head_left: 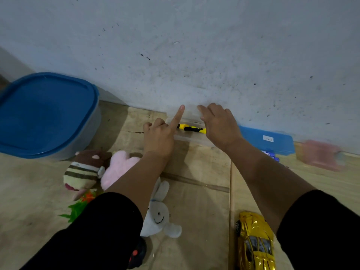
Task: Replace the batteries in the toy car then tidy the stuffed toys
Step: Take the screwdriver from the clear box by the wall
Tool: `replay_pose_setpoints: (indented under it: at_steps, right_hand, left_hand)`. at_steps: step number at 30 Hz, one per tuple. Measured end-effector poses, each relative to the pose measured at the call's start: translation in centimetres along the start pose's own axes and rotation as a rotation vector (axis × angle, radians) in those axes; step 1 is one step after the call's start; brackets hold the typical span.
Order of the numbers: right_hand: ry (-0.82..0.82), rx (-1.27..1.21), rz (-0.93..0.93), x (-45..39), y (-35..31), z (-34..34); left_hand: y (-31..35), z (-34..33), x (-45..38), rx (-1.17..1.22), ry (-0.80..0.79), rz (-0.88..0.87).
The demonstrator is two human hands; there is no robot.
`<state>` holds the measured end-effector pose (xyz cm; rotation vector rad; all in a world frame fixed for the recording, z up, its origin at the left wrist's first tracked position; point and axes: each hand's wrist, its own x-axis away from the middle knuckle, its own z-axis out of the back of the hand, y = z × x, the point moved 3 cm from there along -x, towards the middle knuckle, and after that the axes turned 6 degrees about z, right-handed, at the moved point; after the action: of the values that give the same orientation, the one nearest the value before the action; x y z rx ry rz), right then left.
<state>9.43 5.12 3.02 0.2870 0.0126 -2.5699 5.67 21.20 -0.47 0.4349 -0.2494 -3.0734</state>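
A clear plastic box [191, 140] stands on the floor against the wall, its clear lid [190, 114] raised. Inside lies a yellow and black screwdriver [191, 128]. My left hand [160, 135] touches the lid with a straight forefinger, its other fingers curled. My right hand [219, 123] rests on the box's right end, fingers over the lid's edge. The gold toy car [255, 242] lies near me at the lower right. Stuffed toys lie at the left: a striped brown one [85, 170], a pink one [118, 166] and a white bunny [158, 215].
A large container with a blue lid [46, 114] stands at the far left. Right of the clear box are a blue case [268, 139], blue batteries [271, 153] and a pink box [319, 154]. A black remote control [137, 254] lies under my left sleeve.
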Motion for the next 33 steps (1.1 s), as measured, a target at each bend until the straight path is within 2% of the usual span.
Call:
replay_pose_setpoints:
  at_steps: [2, 4, 6, 11, 25, 33]
  right_hand:
    - [0.097, 0.092, -0.016, 1.0, -0.5, 0.4]
    - [0.143, 0.124, 0.077, 2.4, -1.7, 0.0]
    - [0.035, 0.074, 0.149, 3.6, -2.9, -1.3]
    - [-0.266, -0.007, 0.010, 4.1, -3.6, -4.0]
    - [-0.195, -0.010, -0.042, 2.8, -3.4, -4.0]
    - [-0.273, -0.009, 0.004, 2.3, -2.9, -3.6]
  left_hand:
    - [0.3, 0.0, -0.2, -0.066, -0.116, -0.004]
    - [0.5, 0.0, -0.4, -0.086, -0.178, 0.005]
    - [0.7, 0.4, -0.7, -0.102, -0.199, 0.010]
    - [0.5, 0.5, -1.2, -0.106, -0.216, -0.004]
    - [0.5, 0.6, -1.5, -0.154, -0.320, 0.017]
    - [0.0, 0.2, -1.6, -0.148, -0.348, 0.035]
